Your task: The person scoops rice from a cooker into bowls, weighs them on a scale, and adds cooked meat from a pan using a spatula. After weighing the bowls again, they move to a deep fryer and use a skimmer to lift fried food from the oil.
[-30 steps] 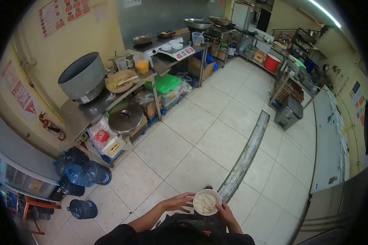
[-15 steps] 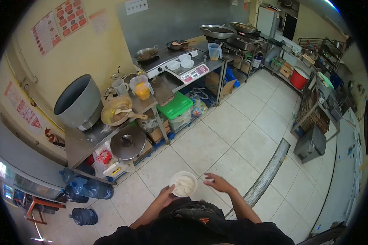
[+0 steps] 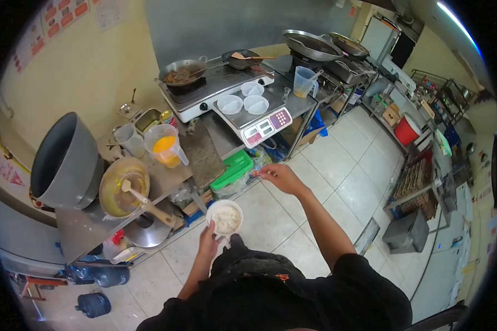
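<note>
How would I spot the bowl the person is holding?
Find the metal counter along the wall. In front of it, the left hand holds a white bowl. Unlike the white bowls on the scale, this one holds grainy, rice-like food.

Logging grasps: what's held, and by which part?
Left hand holds the white bowl by its near-left side. Right hand: can't tell whether its fingers hold anything small.

The single head-worn, wide-angle camera faced forward and down, with the left hand [image 3: 207,241] and right hand [image 3: 282,177] near, the tiled floor [image 3: 262,220] beyond.
</note>
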Tool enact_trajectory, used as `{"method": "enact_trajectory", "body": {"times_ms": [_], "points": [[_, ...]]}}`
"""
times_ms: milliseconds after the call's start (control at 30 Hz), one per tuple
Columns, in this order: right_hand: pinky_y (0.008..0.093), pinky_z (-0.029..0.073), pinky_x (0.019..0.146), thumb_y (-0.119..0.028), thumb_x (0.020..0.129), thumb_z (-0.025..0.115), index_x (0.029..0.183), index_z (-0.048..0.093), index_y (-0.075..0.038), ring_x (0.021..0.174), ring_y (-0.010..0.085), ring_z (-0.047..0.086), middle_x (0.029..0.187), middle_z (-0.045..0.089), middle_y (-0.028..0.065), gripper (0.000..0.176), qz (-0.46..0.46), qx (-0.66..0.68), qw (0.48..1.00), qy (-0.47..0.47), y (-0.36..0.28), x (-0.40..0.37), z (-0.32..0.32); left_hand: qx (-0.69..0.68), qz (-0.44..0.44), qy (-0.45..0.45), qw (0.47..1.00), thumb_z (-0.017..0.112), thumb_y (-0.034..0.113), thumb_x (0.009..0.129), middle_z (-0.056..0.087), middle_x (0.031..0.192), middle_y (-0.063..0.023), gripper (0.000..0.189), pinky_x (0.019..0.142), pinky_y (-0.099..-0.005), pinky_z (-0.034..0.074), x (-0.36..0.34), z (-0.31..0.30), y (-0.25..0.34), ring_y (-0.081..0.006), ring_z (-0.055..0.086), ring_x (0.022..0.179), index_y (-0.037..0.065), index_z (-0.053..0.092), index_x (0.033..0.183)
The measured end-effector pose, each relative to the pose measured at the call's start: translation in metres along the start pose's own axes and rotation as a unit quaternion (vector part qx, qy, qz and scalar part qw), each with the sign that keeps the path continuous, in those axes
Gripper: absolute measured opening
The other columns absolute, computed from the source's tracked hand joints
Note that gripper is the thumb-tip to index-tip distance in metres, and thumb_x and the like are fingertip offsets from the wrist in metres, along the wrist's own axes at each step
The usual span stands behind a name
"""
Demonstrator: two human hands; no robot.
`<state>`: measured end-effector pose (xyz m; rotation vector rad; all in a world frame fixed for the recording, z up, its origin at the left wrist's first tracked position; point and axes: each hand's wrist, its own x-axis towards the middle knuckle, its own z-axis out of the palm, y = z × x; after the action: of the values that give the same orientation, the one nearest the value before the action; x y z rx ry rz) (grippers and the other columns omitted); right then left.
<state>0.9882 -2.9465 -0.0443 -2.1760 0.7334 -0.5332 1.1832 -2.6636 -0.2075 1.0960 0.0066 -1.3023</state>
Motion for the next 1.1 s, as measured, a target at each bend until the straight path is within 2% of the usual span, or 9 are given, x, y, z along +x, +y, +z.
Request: {"method": "enact_trajectory", "body": {"times_ms": [233, 333, 433, 567, 667, 767, 900, 933, 1100], "points": [[0.0390, 0.052, 0.074, -0.021, 0.090, 0.065, 0.102, 0.070, -0.003, 0.083, 0.0304, 0.068, 0.095, 0.072, 0.0151, 0.023, -0.080, -0.069, 0.994, -0.009, 0.056, 0.229, -0.050, 0.023, 0.077, 0.018, 0.997, 0.065, 0.049, 0.095, 0.061, 0.129, -0.0111, 0.059, 0.101, -0.0460, 0.047, 0.140, 0.103, 0.101, -0.0218, 0.056, 0.123, 0.003, 0.055, 0.130], [0.0420, 0.051, 0.083, -0.018, 0.089, 0.065, 0.104, 0.070, -0.007, 0.095, 0.0319, 0.066, 0.101, 0.071, 0.0134, 0.020, -0.094, -0.067, 0.992, -0.055, 0.096, 0.326, -0.038, 0.019, 0.118, 0.040, 0.992, 0.061, 0.052, 0.096, 0.059, 0.132, -0.0156, 0.067, 0.097, -0.0450, 0.051, 0.187, 0.144, 0.135, -0.0245, 0.060, 0.119, -0.004, 0.051, 0.131], [0.0432, 0.048, 0.090, -0.015, 0.087, 0.067, 0.108, 0.071, -0.008, 0.105, 0.0314, 0.064, 0.110, 0.070, 0.0092, 0.023, -0.249, -0.196, 0.947, -0.056, 0.144, 0.405, -0.011, 0.000, 0.152, 0.088, 0.985, 0.065, 0.050, 0.094, 0.055, 0.133, -0.0113, 0.065, 0.100, -0.0471, 0.048, 0.224, 0.183, 0.160, -0.0228, 0.055, 0.123, 0.000, 0.049, 0.132], [0.0485, 0.044, 0.096, -0.016, 0.086, 0.067, 0.108, 0.071, -0.011, 0.111, 0.0337, 0.060, 0.112, 0.069, 0.0083, 0.023, -0.259, -0.296, 0.904, -0.166, 0.189, 0.471, 0.006, -0.017, 0.192, 0.178, 0.965, 0.065, 0.051, 0.093, 0.047, 0.138, -0.0099, 0.068, 0.098, -0.0517, 0.048, 0.273, 0.224, 0.176, -0.0240, 0.050, 0.127, 0.005, 0.041, 0.136], [0.0502, 0.046, 0.092, -0.016, 0.086, 0.066, 0.109, 0.070, -0.012, 0.107, 0.0346, 0.060, 0.105, 0.068, 0.0119, 0.024, -0.253, -0.136, 0.952, -0.106, 0.184, 0.501, -0.017, -0.044, 0.202, 0.222, 0.953, 0.065, 0.053, 0.093, 0.048, 0.132, -0.0088, 0.065, 0.096, -0.0539, 0.049, 0.308, 0.243, 0.191, -0.0249, 0.052, 0.123, 0.009, 0.038, 0.134], [0.0479, 0.047, 0.089, -0.016, 0.086, 0.064, 0.106, 0.070, -0.011, 0.102, 0.0334, 0.062, 0.103, 0.068, 0.0121, 0.021, -0.265, 0.024, 0.954, -0.139, 0.153, 0.512, -0.053, -0.056, 0.205, 0.239, 0.947, 0.065, 0.052, 0.093, 0.047, 0.132, -0.0079, 0.066, 0.095, -0.0551, 0.048, 0.349, 0.264, 0.207, -0.0252, 0.054, 0.120, 0.009, 0.038, 0.134], [0.0447, 0.049, 0.087, -0.015, 0.086, 0.065, 0.095, 0.072, -0.010, 0.097, 0.0320, 0.063, 0.095, 0.068, 0.0110, 0.013, -0.347, -0.026, 0.920, -0.181, 0.161, 0.505, -0.038, 0.039, 0.210, 0.191, 0.958, 0.035, 0.069, 0.098, 0.046, 0.145, -0.0164, 0.079, 0.108, -0.0510, 0.041, 0.386, 0.291, 0.215, -0.0310, 0.049, 0.131, 0.006, 0.036, 0.146], [0.0441, 0.050, 0.087, -0.015, 0.084, 0.064, 0.088, 0.072, -0.010, 0.096, 0.0313, 0.063, 0.090, 0.066, 0.0110, 0.010, -0.379, -0.050, 0.909, -0.169, 0.164, 0.504, -0.034, 0.039, 0.203, 0.216, 0.954, 0.018, 0.077, 0.095, 0.045, 0.147, -0.0176, 0.092, 0.112, -0.0496, 0.036, 0.385, 0.302, 0.216, -0.0309, 0.047, 0.133, 0.004, 0.037, 0.148], [0.0401, 0.051, 0.087, -0.011, 0.083, 0.065, 0.093, 0.072, -0.007, 0.097, 0.0297, 0.064, 0.095, 0.067, 0.0107, 0.013, -0.396, -0.099, 0.889, -0.207, 0.155, 0.507, -0.035, -0.001, 0.191, 0.202, 0.961, 0.013, 0.080, 0.091, 0.046, 0.146, -0.0172, 0.101, 0.113, -0.0505, 0.033, 0.386, 0.302, 0.221, -0.0298, 0.041, 0.138, -0.001, 0.035, 0.148]]}}
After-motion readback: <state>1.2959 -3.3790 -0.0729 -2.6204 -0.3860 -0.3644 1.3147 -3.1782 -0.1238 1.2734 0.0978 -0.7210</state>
